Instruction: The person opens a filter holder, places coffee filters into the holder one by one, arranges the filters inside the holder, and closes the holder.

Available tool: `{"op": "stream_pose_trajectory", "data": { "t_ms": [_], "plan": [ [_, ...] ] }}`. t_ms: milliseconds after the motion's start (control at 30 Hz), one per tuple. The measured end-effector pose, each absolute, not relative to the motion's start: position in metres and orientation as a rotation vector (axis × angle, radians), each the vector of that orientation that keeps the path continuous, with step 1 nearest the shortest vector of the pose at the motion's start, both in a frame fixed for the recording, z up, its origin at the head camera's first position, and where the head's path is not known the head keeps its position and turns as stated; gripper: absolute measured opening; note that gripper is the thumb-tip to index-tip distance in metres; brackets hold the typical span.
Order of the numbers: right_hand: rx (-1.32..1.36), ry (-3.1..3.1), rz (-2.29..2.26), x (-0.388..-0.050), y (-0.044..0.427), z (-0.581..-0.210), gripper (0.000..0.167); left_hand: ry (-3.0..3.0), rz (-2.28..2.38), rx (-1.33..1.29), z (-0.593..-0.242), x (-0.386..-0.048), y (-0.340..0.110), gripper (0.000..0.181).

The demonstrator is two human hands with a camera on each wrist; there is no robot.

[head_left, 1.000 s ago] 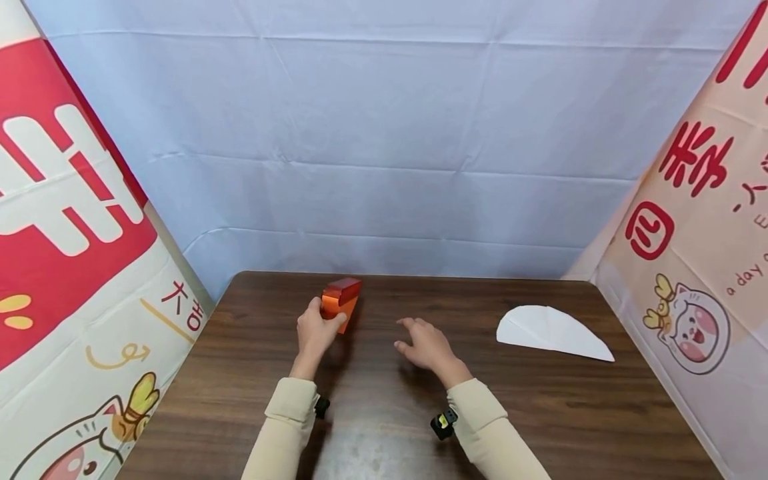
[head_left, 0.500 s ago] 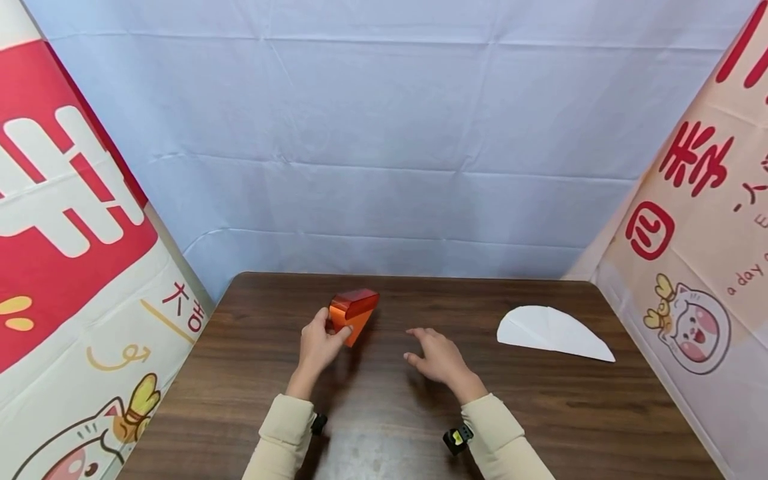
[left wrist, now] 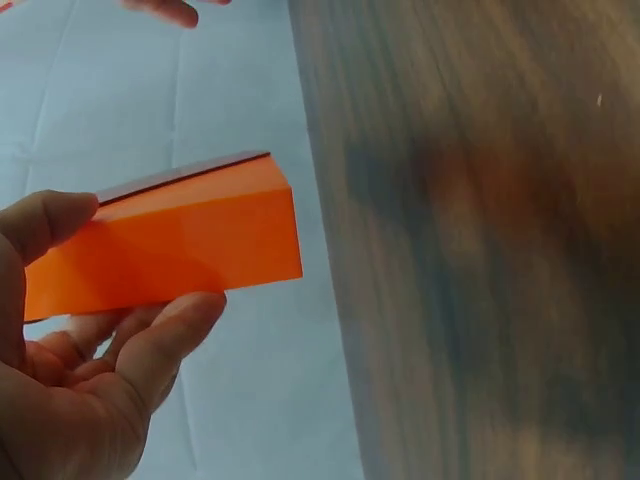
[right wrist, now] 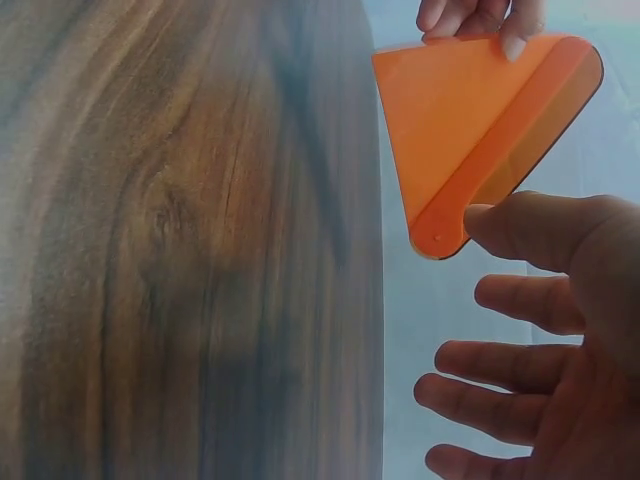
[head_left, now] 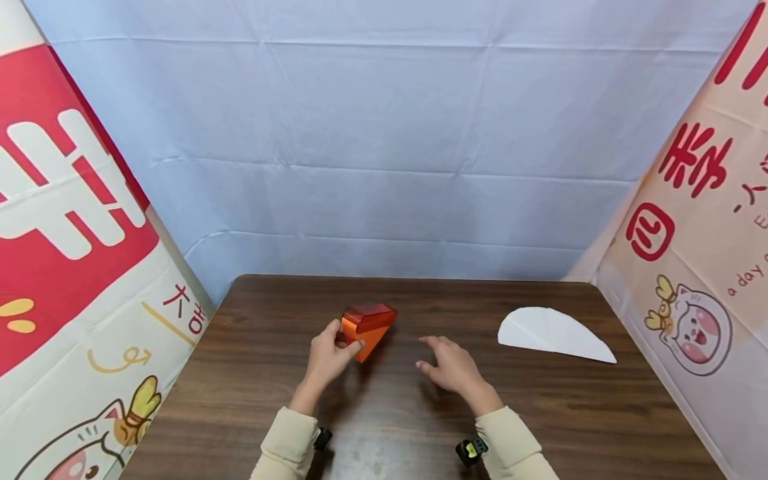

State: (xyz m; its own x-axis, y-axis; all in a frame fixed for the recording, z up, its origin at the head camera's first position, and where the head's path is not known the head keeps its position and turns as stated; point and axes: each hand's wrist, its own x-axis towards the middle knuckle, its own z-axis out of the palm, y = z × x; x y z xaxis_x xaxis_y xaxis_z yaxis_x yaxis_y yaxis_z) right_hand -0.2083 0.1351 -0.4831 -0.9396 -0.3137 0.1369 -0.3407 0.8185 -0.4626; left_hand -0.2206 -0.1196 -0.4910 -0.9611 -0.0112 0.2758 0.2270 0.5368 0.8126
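1. Wedge (head_left: 367, 331): orange with a glossy red upper side, held in the left hand (head_left: 329, 355). It lies between the two hands, nearer the left, just beyond and to the right of the left fingertips.
2. The wedge tilts with its narrow end down, and it appears to be held clear of the table (head_left: 600, 407); a blurred orange reflection shows on the wood in the left wrist view.
3. The left hand pinches the wedge by its end, the thumb against one face and the fingers on the opposite side.
4. The right hand (head_left: 451, 368) is spread and loose, gaps showing between its fingers. In the head view it sits apart from the wedge, to its right; in the right wrist view the thumb only overlaps the wedge's lower corner.
5. Paper (head_left: 555, 335), white, half-round and lightly creased, lies flat on the table to the right of the right hand and a little beyond it.
6. Pale sleeves (head_left: 510, 443) end behind both hands, with a small black wrist camera (head_left: 471, 451) on each.
7. A pale blue cloth (head_left: 372, 147) hangs beyond the hands, past the far edge of the table.
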Motion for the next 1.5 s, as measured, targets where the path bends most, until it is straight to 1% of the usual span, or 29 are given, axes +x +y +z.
{"op": "stream_pose_trajectory", "data": {
  "t_ms": [167,467,933,1000,1233,1500],
  "plan": [
    [0.523,-2.951,0.772,-0.206,0.139,-0.485,0.044,-2.522,-1.457,-0.241,-0.493,-0.218,-0.115,0.024],
    [0.463,-2.938,0.768,-0.2,0.151,-0.489,0.044,-2.479,-1.563,-0.534,-0.502,-0.215,-0.107,0.022],
    [0.379,-2.976,0.823,-0.192,0.169,-0.497,0.046,-2.514,-1.624,-0.66,-0.512,-0.218,-0.091,0.02],
    [0.369,-2.981,0.826,-0.19,0.172,-0.498,0.046,-2.516,-1.625,-0.674,-0.511,-0.218,-0.088,0.019],
    [0.322,-2.993,0.84,-0.187,0.183,-0.503,0.046,-2.54,-1.696,-0.707,-0.482,-0.203,-0.079,0.017],
    [0.274,-3.007,0.865,-0.183,0.198,-0.512,0.046,-2.577,-1.746,-0.738,-0.485,-0.205,-0.077,0.018]
  ]
}}
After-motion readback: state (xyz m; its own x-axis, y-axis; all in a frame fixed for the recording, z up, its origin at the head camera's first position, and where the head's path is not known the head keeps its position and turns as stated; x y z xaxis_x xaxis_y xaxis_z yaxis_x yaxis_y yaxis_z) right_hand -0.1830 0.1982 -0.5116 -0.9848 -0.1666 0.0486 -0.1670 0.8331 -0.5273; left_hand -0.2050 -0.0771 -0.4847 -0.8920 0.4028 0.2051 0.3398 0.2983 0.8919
